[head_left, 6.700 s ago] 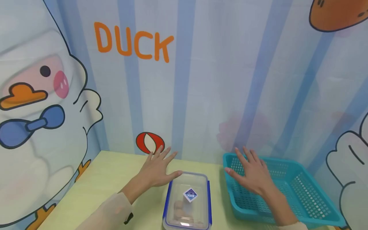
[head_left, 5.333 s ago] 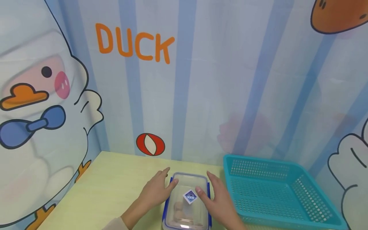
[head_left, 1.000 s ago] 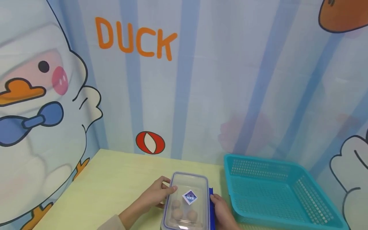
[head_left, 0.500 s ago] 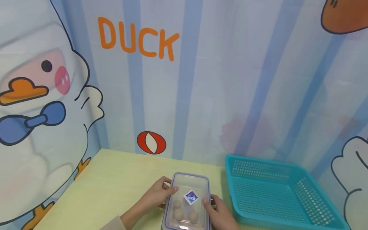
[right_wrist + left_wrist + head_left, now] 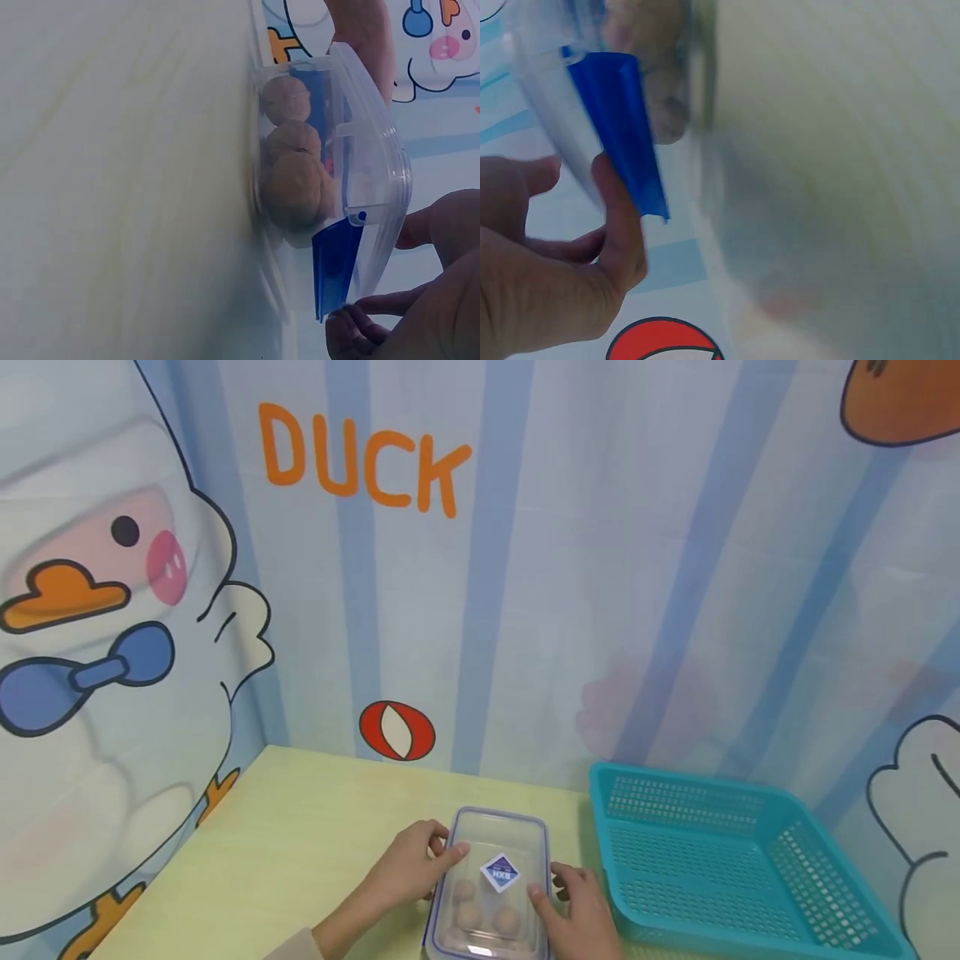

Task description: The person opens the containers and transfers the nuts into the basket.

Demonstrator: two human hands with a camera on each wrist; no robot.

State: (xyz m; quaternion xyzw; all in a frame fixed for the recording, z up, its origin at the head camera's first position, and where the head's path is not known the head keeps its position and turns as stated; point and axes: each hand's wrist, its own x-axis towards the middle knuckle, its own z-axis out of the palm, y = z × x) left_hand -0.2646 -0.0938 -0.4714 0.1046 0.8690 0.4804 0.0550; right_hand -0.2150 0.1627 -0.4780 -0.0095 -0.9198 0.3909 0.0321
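At the far side there is a striped blue backdrop (image 5: 577,568) with a duck print. In front of it is the pale yellow worktop (image 5: 322,810). A turquoise basket (image 5: 697,868) occupies its right side, near the right hand (image 5: 577,910). Left of the basket, at the near middle, stands the clear lidded box (image 5: 487,843). The right hand's grip is narrow, holding the box's right edge; the left hand (image 5: 408,868) grips its left edge. Brown balls (image 5: 295,187) lie inside.
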